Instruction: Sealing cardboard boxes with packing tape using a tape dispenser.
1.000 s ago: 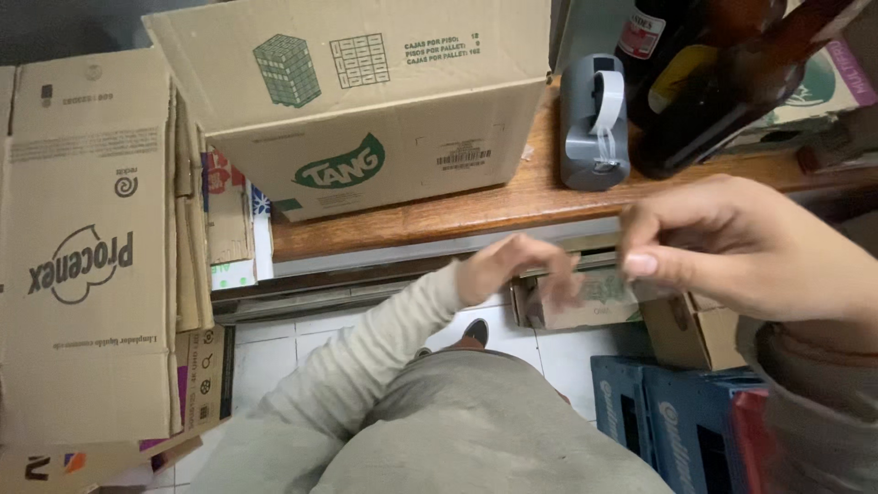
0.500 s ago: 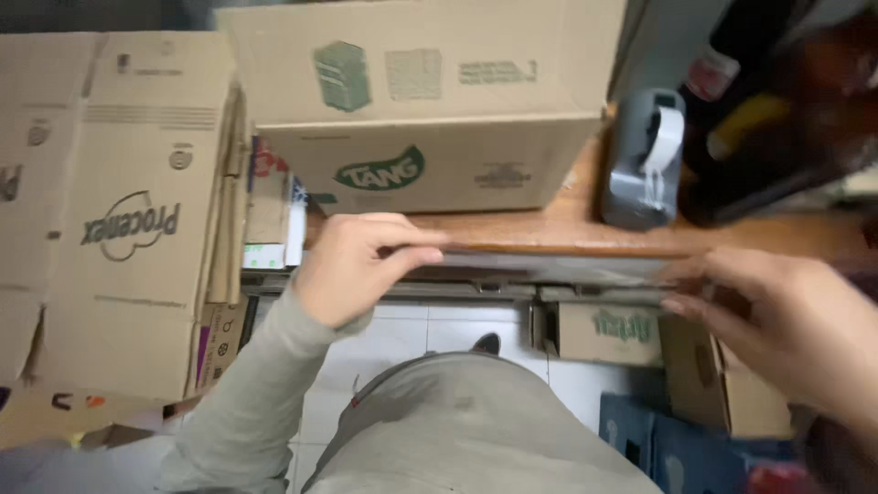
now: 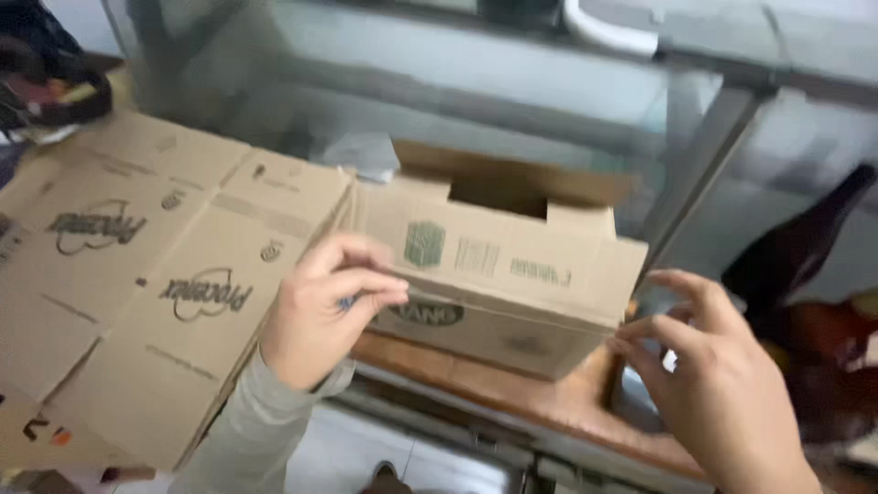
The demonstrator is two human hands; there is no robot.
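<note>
Fingers (image 3: 366, 279) curled, empty, before open cardboard box (image 3: 498, 274), flattened cartons (image 3: 165, 274) left.

There's a brown corrugated cardboard box (image 3: 498, 274) sitting on the edge of a wooden shelf. Top flaps are open, and the printed front faces us, tilted a bit.

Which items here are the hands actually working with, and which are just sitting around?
In hand:
open cardboard box, left hand at its front flap, right hand at its right corner

Lying about:
flattened cardboard boxes stacked on the left
wooden shelf under the box
dark bottle on the right
</note>
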